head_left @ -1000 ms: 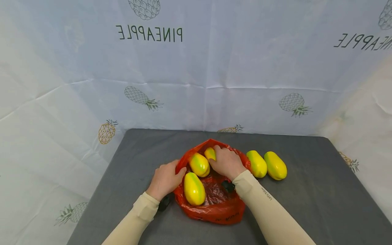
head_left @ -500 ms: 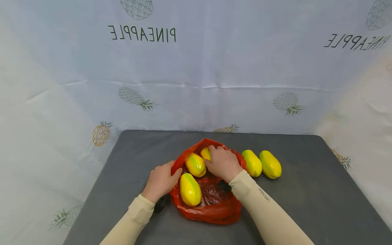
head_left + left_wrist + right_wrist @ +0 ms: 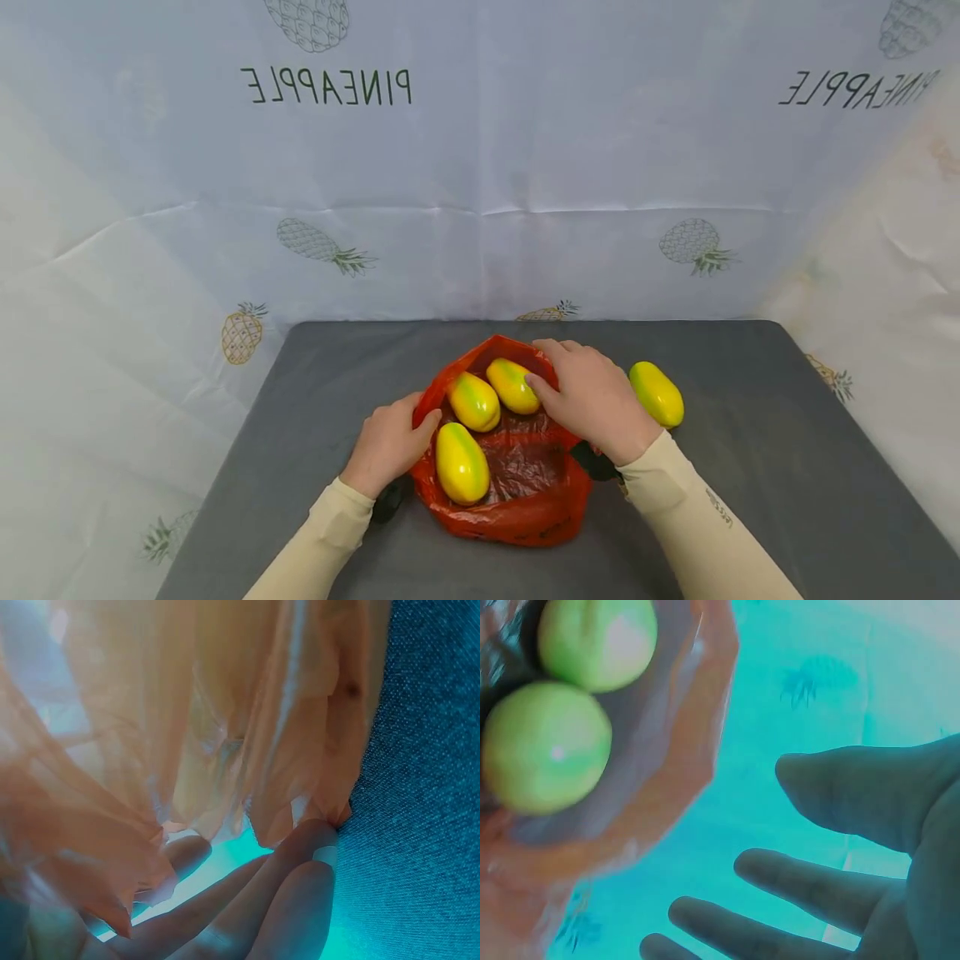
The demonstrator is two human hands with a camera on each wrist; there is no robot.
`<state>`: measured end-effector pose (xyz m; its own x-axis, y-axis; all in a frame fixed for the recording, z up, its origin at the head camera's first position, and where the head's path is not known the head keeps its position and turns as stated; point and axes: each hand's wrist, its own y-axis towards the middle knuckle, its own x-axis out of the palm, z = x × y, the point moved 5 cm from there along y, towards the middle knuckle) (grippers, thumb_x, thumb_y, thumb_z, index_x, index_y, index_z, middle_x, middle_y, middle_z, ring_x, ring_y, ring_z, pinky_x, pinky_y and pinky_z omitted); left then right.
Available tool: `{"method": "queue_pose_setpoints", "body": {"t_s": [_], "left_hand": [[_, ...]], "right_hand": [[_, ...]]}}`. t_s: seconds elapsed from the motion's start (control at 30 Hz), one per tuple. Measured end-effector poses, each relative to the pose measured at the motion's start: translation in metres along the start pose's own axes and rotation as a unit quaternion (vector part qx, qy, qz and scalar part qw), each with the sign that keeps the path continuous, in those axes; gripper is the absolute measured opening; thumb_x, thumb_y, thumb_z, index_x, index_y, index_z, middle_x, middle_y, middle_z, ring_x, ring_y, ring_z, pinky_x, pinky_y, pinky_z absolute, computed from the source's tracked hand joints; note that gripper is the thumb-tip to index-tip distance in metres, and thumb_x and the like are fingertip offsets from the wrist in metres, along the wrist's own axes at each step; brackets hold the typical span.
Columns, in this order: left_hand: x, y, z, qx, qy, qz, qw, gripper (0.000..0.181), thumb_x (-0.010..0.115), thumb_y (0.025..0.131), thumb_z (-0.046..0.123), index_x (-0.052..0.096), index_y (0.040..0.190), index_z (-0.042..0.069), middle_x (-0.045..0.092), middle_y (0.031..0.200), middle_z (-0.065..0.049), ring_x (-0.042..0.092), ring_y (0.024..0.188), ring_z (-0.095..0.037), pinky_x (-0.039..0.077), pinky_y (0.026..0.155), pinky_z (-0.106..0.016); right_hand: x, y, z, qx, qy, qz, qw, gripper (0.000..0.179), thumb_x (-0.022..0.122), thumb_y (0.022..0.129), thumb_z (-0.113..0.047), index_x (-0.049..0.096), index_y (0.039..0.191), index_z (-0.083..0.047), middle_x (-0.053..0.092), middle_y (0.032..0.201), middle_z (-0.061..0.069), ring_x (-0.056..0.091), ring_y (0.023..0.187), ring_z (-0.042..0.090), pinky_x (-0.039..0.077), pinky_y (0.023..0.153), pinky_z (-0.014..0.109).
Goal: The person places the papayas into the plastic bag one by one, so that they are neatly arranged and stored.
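Note:
A red plastic bag (image 3: 517, 527) sits with its mouth spread wide. Three yellow-green fruits, like mangoes or papayas, lie inside: a near fruit (image 3: 462, 464), a middle fruit (image 3: 474, 402) and a far fruit (image 3: 513, 386). At the bag's left rim my left hand (image 3: 390, 442) pinches the plastic, thumb on the inner side; its fingers (image 3: 296, 900) show below the film in the left wrist view. My right hand (image 3: 596, 400) is over the right rim, holding nothing. Its fingers (image 3: 810, 892) are spread apart in the right wrist view, away from the bag.
One more yellow-green fruit (image 3: 657, 394) lies on the grey table (image 3: 757, 467) just right of my right hand. A pineapple-print cloth (image 3: 480, 167) hangs along the table's back edge. Black wrist devices (image 3: 594, 461) are on both wrists.
My right hand has let go of the far fruit in the bag and moved right over the rim. It now covers the nearer of two outside fruits. The left hand keeps its hold.

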<state>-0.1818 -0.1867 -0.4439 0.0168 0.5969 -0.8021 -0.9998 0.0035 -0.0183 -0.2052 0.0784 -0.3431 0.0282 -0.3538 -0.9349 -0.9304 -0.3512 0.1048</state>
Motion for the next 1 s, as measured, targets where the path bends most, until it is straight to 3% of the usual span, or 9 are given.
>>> {"method": "queue_pose_setpoints", "body": {"t_s": [0.27, 0.43, 0.73, 1.0], "left_hand": [[-0.001, -0.002, -0.001, 0.005, -0.027, -0.001, 0.9996, 0.014, 0.067, 0.106, 0.027, 0.071, 0.104, 0.014, 0.056, 0.068, 0.000, 0.054, 0.058, -0.017, 0.049, 0.057, -0.031], [-0.002, -0.002, -0.002, 0.009, -0.025, -0.002, 0.9997, 0.014, 0.066, 0.106, 0.027, 0.070, 0.102, 0.014, 0.055, 0.067, 0.000, 0.054, 0.058, -0.016, 0.048, 0.057, -0.031], [0.000, -0.004, -0.001, 0.008, -0.034, -0.002, 0.9994, 0.013, 0.066, 0.107, 0.026, 0.071, 0.107, 0.013, 0.057, 0.069, 0.000, 0.055, 0.058, -0.016, 0.051, 0.057, -0.029], [0.000, -0.004, 0.002, 0.007, -0.041, -0.004, 0.9991, 0.014, 0.066, 0.108, 0.025, 0.071, 0.107, 0.013, 0.057, 0.070, -0.001, 0.056, 0.060, -0.016, 0.051, 0.058, -0.030]], "right_hand": [[-0.014, -0.021, 0.064, 0.068, 0.025, 0.012, 0.9973, 0.057, 0.068, 0.105, -0.038, 0.059, 0.152, -0.007, 0.065, 0.148, 0.023, 0.065, 0.130, 0.047, 0.054, 0.103, 0.068], [-0.015, -0.035, 0.102, 0.106, 0.028, 0.017, 0.9938, 0.066, 0.069, 0.104, -0.041, 0.054, 0.155, -0.001, 0.059, 0.151, 0.031, 0.058, 0.134, 0.054, 0.049, 0.106, 0.073], [-0.006, -0.047, 0.148, 0.164, 0.048, 0.001, 0.9852, 0.079, 0.061, 0.107, -0.049, 0.040, 0.162, 0.004, 0.046, 0.159, 0.039, 0.047, 0.141, 0.061, 0.040, 0.112, 0.078], [0.007, -0.053, 0.174, 0.200, 0.048, -0.026, 0.9783, 0.089, 0.054, 0.107, -0.060, 0.037, 0.160, 0.009, 0.046, 0.155, 0.043, 0.051, 0.135, 0.063, 0.044, 0.107, 0.078]]}}
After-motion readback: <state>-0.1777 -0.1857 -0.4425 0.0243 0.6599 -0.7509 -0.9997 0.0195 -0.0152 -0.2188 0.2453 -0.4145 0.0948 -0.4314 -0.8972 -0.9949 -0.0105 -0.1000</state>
